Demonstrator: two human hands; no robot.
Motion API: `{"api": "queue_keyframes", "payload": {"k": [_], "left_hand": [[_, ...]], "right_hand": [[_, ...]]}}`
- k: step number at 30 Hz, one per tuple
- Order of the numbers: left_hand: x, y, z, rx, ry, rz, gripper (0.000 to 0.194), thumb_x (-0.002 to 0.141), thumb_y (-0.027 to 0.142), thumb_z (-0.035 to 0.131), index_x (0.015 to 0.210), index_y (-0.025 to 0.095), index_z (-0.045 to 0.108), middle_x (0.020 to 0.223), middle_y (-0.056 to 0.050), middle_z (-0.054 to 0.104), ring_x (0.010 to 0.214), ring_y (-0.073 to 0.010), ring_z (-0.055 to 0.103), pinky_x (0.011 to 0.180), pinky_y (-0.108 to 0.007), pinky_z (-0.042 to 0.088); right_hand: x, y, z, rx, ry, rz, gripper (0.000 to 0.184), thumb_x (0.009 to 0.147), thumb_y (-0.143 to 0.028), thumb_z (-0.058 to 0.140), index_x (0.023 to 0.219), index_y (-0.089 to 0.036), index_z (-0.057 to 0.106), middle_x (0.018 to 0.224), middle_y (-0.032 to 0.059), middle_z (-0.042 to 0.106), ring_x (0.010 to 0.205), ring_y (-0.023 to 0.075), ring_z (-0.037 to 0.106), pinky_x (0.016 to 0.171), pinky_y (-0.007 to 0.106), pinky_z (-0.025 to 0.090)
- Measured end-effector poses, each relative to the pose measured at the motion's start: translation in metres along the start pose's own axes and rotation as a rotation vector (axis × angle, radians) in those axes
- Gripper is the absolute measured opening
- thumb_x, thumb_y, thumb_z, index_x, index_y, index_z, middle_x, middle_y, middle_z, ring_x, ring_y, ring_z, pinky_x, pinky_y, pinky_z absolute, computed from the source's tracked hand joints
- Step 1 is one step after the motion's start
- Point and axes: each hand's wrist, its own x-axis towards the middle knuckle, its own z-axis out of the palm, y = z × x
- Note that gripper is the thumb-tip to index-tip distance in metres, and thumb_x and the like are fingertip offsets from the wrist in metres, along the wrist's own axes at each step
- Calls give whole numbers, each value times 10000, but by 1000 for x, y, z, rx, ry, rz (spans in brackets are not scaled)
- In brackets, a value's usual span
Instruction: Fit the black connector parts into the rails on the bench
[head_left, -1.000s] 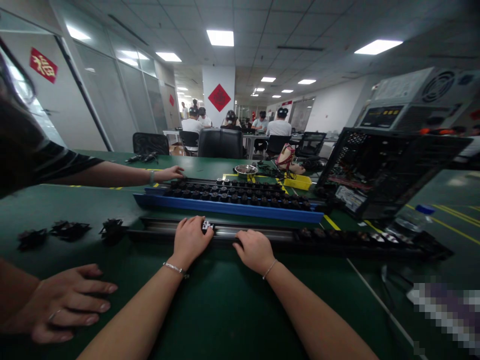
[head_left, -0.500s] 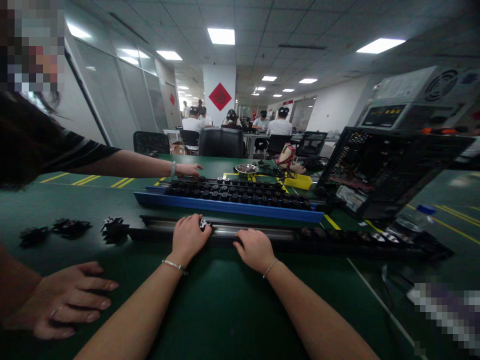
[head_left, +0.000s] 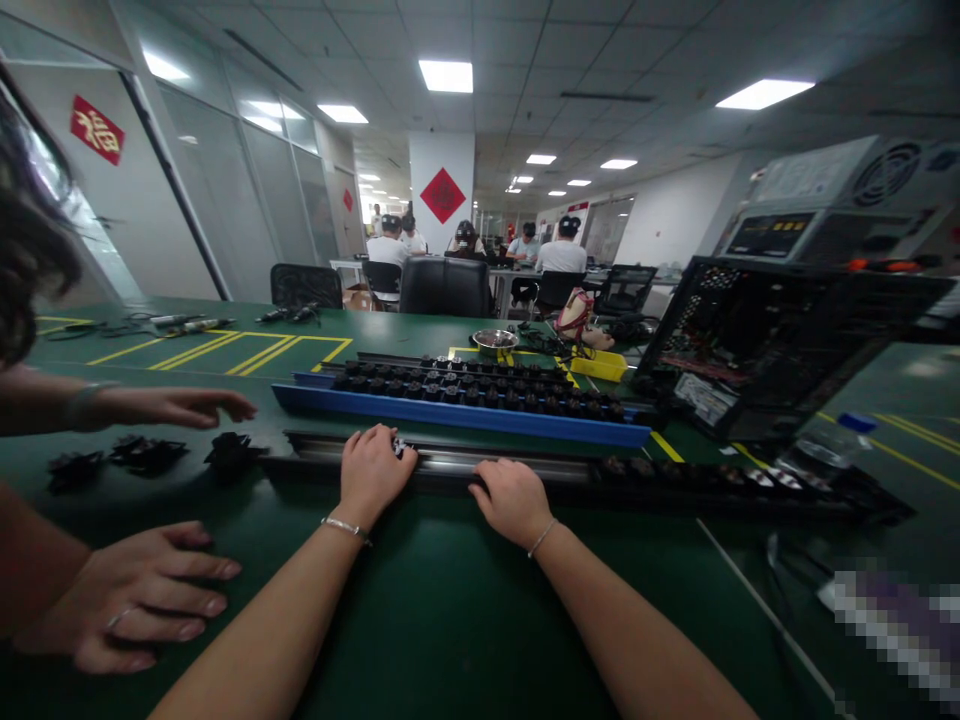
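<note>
A long black rail (head_left: 536,468) with a shiny metal floor lies across the table before me. My left hand (head_left: 375,470) is closed over its left half, the fingers around a small black-and-silver part (head_left: 401,447) sitting in the channel and mostly hidden by them. Further right, my right hand (head_left: 514,500) has curled fingers gripping the rail's near wall. Several small dark parts (head_left: 705,472) stand in the rail's right end. Behind it, a blue rail (head_left: 465,410) fronts rows of similar black parts (head_left: 480,385).
A co-worker's two hands (head_left: 165,590) (head_left: 187,405) are at the left, near loose clusters of black parts (head_left: 146,453). Farther back stand a metal bowl (head_left: 493,342) and a yellow tray (head_left: 600,364). An open computer case (head_left: 765,340) stands at the right.
The co-worker's far arm has drawn back left from the rows of parts to above the loose clusters. My left hand has shifted slightly left along the rail; my right hand stays put.
</note>
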Motion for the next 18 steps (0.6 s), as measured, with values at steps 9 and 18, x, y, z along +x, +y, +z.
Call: {"api": "queue_keyframes", "payload": {"k": [9, 18], "left_hand": [[1, 1, -3, 23, -59, -43, 313, 745, 368, 430, 944, 166, 562, 931, -92, 665, 926, -252, 581, 872, -355, 389], [2, -6, -3, 26, -63, -64, 330, 747, 368, 424, 957, 160, 571, 939, -97, 667, 931, -252, 583, 869, -351, 389]], "right_hand": [[0, 0, -2, -24, -31, 2, 192, 871, -325, 457, 961, -199, 570, 908, 57, 644, 867, 181, 551, 735, 292, 349], [1, 0, 0, -30, -24, 0, 186, 870, -337, 450, 934, -206, 566, 883, 47, 643, 849, 180, 549, 714, 294, 339]]}}
